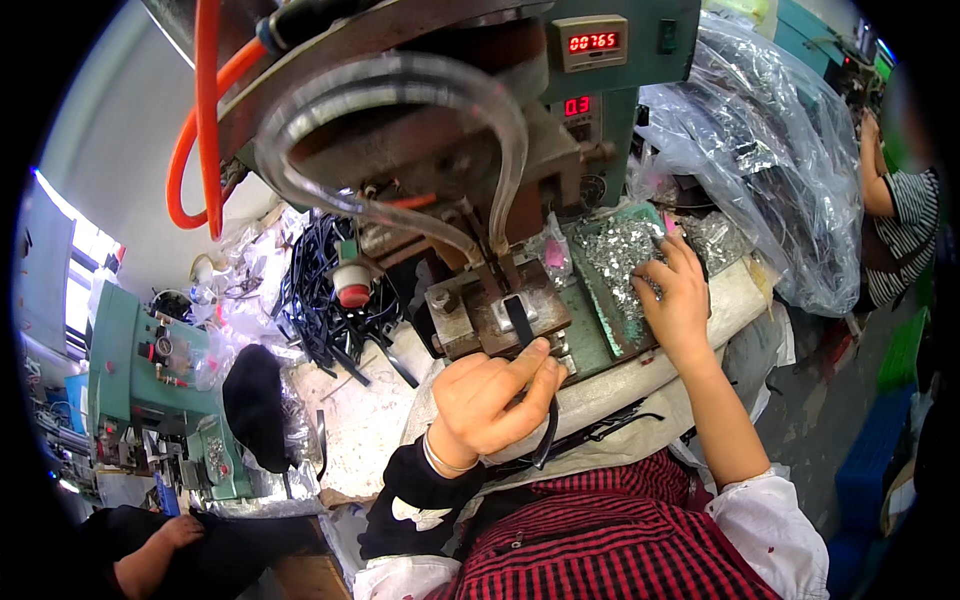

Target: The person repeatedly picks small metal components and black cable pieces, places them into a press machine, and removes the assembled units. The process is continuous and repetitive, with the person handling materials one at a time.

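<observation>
My left hand (490, 405) pinches a narrow black strap (522, 325) between thumb and fingers. The strap's far end lies on the metal die block (545, 305) of a press, and its other end hangs below my hand. To the right, my right hand (678, 300) reaches over a green tray (600, 325) heaped with small silvery metal pieces (620, 250). Its fingers are bent and apart, with the tips at the pieces. Whether a piece sits between them is too small to make out.
The green press (650, 45) with red displays rises ahead, and a clear hose (400, 75) loops before it. Left of the die are a red button (352, 290) and piled black straps (325, 290). Plastic sheeting (770, 150) bulges at right. Other people sit at far right and lower left.
</observation>
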The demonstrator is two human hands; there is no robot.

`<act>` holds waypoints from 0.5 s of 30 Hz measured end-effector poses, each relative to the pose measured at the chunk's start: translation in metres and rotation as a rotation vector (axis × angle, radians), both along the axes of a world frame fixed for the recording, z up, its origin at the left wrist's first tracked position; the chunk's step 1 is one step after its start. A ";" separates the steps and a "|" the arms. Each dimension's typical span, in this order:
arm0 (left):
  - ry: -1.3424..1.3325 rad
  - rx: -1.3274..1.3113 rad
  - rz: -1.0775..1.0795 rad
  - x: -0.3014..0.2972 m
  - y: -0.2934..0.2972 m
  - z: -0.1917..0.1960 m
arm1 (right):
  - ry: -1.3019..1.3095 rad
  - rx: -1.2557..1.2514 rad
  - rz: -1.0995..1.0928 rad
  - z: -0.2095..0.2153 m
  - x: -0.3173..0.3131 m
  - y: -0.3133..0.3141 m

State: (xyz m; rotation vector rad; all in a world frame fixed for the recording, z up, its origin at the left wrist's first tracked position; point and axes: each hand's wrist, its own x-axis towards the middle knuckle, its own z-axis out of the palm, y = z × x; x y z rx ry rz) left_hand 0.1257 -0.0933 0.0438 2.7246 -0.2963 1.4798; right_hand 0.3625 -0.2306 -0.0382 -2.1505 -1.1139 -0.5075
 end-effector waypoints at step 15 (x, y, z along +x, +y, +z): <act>-0.099 -0.387 0.728 -0.126 0.011 -0.016 | 0.040 0.179 0.053 0.003 -0.003 0.021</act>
